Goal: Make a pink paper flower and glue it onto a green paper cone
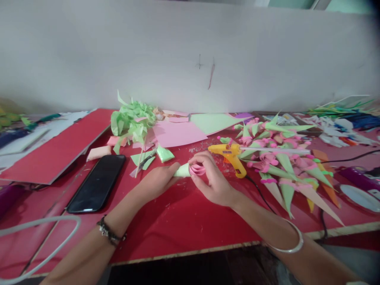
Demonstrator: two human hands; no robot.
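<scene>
1. Nearest, a green paper cone (182, 171) with a pink paper filling (197, 169) is being held up, in front and to the left of the glue gun (227, 152).
2. The cone's green end is being gripped by the left hand (159, 180), its hold closed; the pink-filled mouth is being pinched narrowly by the right hand (212, 182).
3. A black phone (96, 184) is being supported by the red table (184, 225), well left of the glue gun.
4. Right of the glue gun, a pile of paper cones (286, 166) is being overlain by its pale glue stick (276, 151).
5. Behind and left of the glue gun, a pink sheet (176, 133) is being flanked by crumpled green paper (130, 118).
6. Farthest, the space beyond the glue gun is being closed off by a pale wall (142, 55).
</scene>
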